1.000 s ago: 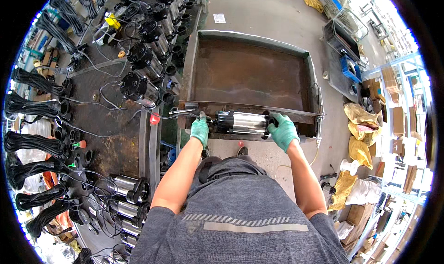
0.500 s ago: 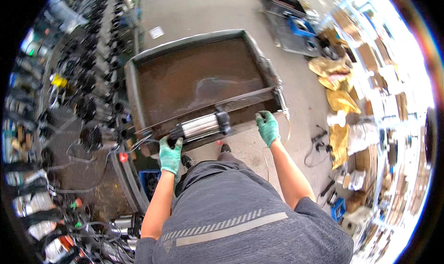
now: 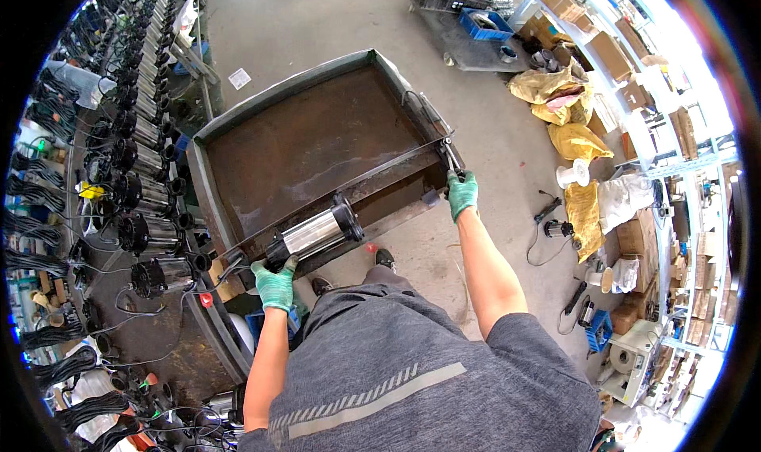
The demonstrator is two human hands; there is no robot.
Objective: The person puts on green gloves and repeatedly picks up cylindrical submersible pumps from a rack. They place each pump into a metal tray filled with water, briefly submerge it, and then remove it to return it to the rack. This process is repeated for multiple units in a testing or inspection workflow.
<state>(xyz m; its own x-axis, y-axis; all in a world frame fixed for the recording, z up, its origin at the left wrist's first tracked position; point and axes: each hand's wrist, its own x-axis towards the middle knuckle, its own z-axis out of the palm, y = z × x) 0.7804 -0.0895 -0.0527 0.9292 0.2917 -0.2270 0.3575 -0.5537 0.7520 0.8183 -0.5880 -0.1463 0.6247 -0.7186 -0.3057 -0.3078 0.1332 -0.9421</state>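
A silver cylindrical motor pump (image 3: pixel 311 235) with black ends lies across the near ledge of a metal tank (image 3: pixel 208 184). My left hand (image 3: pixel 275 285), in a green glove, grips the pump's black left end, thumb and fingers on either side. A dark cable runs from that end toward the left. At the tank's right corner my right hand (image 3: pixel 463 192), also gloved, is closed on the lower end of a slim two-handled metal tool (image 3: pixel 451 154). Its exact kind is partly hidden by the glove. Shallow brown liquid covers the tank's bottom.
Rows of similar pumps (image 3: pixel 151 190) with coiled cables stand on the left. Yellow sacks (image 3: pixel 579 141), a white spool (image 3: pixel 572 173) and a loose pump with cable (image 3: pixel 558 228) lie on the right floor beside the shelving (image 3: pixel 690 167). A blue crate (image 3: pixel 485 26) stands far right.
My right hand has moved up to the tank's right corner and closed on the metal tool there. My left hand stays at the pump's left end. The view has shifted.
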